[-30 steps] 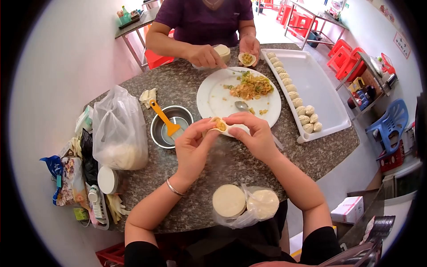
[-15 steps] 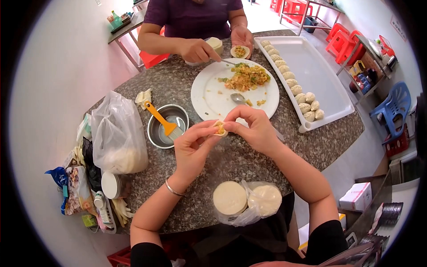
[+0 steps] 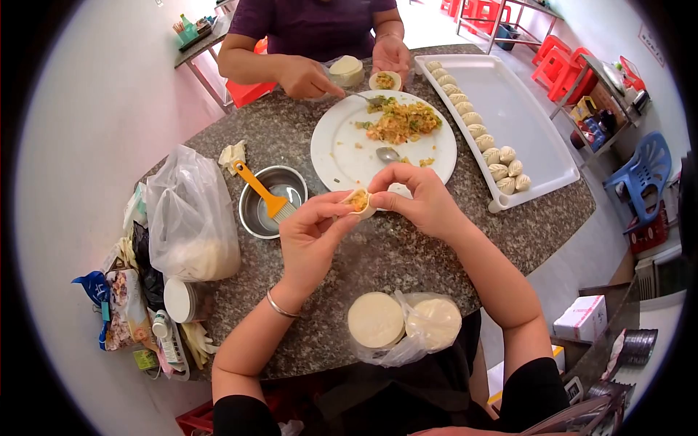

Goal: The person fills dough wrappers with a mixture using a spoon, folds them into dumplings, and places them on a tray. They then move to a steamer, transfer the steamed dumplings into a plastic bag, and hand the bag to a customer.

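Between my two hands is a dumpling (image 3: pixel 358 201), a folded round wrapper with orange filling showing at its top. My left hand (image 3: pixel 314 225) grips it from the left with thumb and fingers. On its right edge, my right hand (image 3: pixel 416 202) pinches the dough between thumb and forefinger. Just beyond them lies a large white plate (image 3: pixel 331 152) with chopped filling (image 3: pixel 403 122) and a spoon (image 3: pixel 388 155). Close to my body are two stacks of round wrappers (image 3: pixel 376 320) in clear plastic.
A metal bowl (image 3: pixel 250 214) with a yellow-handled brush (image 3: pixel 256 187) stands left, near a plastic bag (image 3: pixel 190 218) and a lidded jar (image 3: pixel 179 300). At right, a white tray (image 3: pixel 534 123) holds pleated dumplings (image 3: pixel 471 118). Opposite, a person (image 3: pixel 313 29) holds a filled wrapper (image 3: pixel 385 81) and a utensil.
The dumpling has turned in my fingers, so more filling shows. My hands have shifted slightly. Across the table, the person's utensil hand and filled wrapper have moved a little to the left.
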Tool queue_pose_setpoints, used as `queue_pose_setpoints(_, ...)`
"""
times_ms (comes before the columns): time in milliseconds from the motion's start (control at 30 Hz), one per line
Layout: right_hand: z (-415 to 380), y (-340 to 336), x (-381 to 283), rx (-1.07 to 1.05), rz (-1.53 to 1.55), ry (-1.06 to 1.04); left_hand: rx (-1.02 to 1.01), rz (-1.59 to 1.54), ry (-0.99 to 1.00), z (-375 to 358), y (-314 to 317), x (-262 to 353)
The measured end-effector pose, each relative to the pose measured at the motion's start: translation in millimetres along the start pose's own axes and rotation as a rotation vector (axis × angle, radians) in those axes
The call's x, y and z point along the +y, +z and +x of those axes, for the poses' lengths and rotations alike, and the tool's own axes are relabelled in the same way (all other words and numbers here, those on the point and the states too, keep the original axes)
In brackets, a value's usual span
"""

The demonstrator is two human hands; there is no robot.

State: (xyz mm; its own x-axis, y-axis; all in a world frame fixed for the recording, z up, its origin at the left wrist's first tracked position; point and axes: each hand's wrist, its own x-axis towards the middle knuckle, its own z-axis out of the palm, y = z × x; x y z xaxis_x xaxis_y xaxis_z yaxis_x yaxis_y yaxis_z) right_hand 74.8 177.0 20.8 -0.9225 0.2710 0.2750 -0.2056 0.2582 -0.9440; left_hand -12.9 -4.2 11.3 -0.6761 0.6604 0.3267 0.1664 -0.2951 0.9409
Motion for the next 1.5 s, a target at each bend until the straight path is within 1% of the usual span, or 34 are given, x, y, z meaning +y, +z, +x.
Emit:
queue_pose_setpoints(33,-0.3,-0.5,-1.9,-0.02,0.006,-0.006,-0.032,0.019,0.037,-0.1,-0.2,-0.7)
queue_pose_setpoints(167,-4.1,5.4,-4.6,0.02,-0.05,-0.024,-0.024,0.024,0.017,-0.9,0.0,-0.3)
queue_pose_setpoints(233,-5.3,11.1,-0.6,0.083,-0.1,-0.126,0.075,0.062,-0.092,-0.4,0.5,3.6)
queue_pose_setpoints(267,-5.4,12.0,-1.0,0.082,-0.099,-0.126,0.076,0.063,-0.093,-0.2,0.0,3.3)
queue_pose_setpoints(333,-5.4,13.1,-2.5,0.06,-0.124,-0.198,0.093,0.036,-0.077,0.1,-1.4,1.8)
queue_pose_setpoints(367,-5.3,12.9,-3.3,0.059,-0.124,-0.198,0.094,0.036,-0.077,0.0,0.4,2.5)
queue_pose_setpoints(433,-6.1,10.8,-4.9,0.1,-0.114,-0.104,0.119,-0.023,-0.061,-0.2,6.6,4.4)
queue_pose_setpoints(467,-5.1,7.0,-4.9,0.1,-0.115,-0.104,0.12,-0.024,-0.061,-0.6,5.5,4.1)
queue_pose_setpoints(533,-2.1,-1.7,-4.5,-0.041,-0.07,-0.016,0.029,0.021,-0.038,-1.8,1.5,3.4)
queue_pose_setpoints(567,-2.3,-1.5,-3.8,-0.04,-0.071,-0.015,0.028,0.02,-0.039,-2.3,0.8,1.2)
queue_pose_setpoints(633,-2.5,0.8,-2.1,-0.024,-0.074,-0.042,-0.006,0.064,0.022,-3.1,0.0,-3.3)
queue_pose_setpoints(667,-3.1,2.5,-3.1,-0.024,-0.073,-0.042,-0.007,0.064,0.021,-3.3,0.2,-2.8)
queue_pose_setpoints(733,-5.3,6.9,-5.7,0.023,-0.129,-0.09,0.025,0.064,-0.049,-3.3,0.4,-0.3)
queue_pose_setpoints(767,-5.4,8.2,-5.4,0.022,-0.128,-0.09,0.026,0.066,-0.05,-3.3,-0.4,-0.6)
queue_pose_setpoints(833,-5.1,10.4,-4.4,0.013,-0.119,-0.166,0.055,0.105,-0.052,-2.7,-2.8,-1.6)
queue_pose_setpoints(967,-6.4,9.9,-6.4,0.029,-0.14,-0.126,0.086,0.081,-0.085,-2.3,3.7,3.0)
queue_pose_setpoints(1033,-5.4,7.1,-7.3,0.055,-0.113,-0.062,0.114,-0.054,-0.002,-0.9,7.4,3.3)
queue_pose_setpoints(1067,-4.4,5.2,-6.1,0.056,-0.114,-0.061,0.113,-0.054,-0.002,-1.4,6.6,3.0)
queue_pose_setpoints(1133,-3.0,2.7,-1.5,-0.016,-0.099,-0.073,0.07,0.05,-0.018,-3.5,3.3,1.7)
queue_pose_setpoints(1267,-3.7,10.1,-0.3,0.039,-0.1,-0.118,0.056,0.061,0.045,-3.6,0.5,-3.5)
queue_pose_setpoints(1367,-6.3,12.6,-5.5,0.013,-0.101,-0.077,0.045,0.094,0.024,-4.5,0.3,-2.4)
queue_pose_setpoints(1433,-6.4,16.5,-0.8,0.063,-0.119,-0.132,0.086,0.072,-0.111,-4.7,0.0,0.8)
queue_pose_setpoints(1500,-7.0,17.4,-2.5,0.051,-0.154,-0.172,0.093,0.029,-0.083,-3.9,0.7,-0.7)
